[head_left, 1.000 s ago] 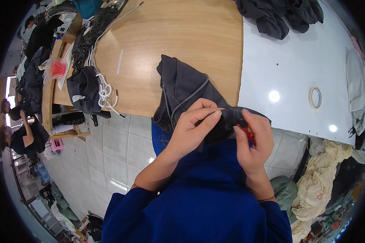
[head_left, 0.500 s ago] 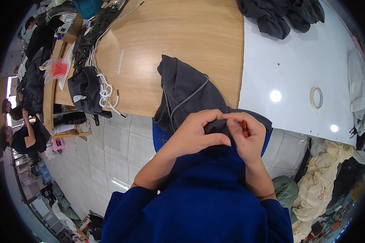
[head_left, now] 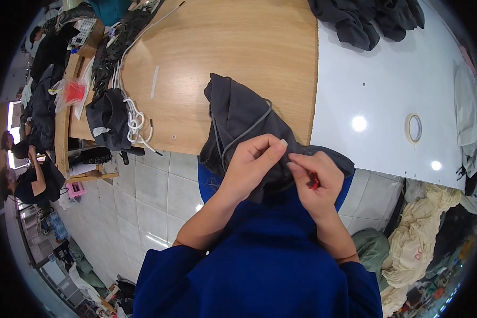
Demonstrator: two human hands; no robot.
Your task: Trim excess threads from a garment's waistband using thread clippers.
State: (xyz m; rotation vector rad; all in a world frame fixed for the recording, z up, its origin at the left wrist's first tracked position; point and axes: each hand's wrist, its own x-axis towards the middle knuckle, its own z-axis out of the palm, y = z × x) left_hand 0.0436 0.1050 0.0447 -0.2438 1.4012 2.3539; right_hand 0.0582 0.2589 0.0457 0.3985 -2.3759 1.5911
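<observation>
Compared with half a second earlier, the hands have drawn slightly apart; the dark grey garment (head_left: 238,114) remains draped over the near edge of the wooden table (head_left: 233,47). Left hand (head_left: 252,167): closed, thumb and forefinger pinching the garment's edge. Right hand (head_left: 315,183): closed around a small red tool (head_left: 314,180), fingertips touching the same fabric edge. A tape roll (head_left: 414,127) lies on the white table (head_left: 387,90), right of the garment. A clear bag with red contents (head_left: 71,91) sits far left of the garment, beside white cord (head_left: 135,121).
</observation>
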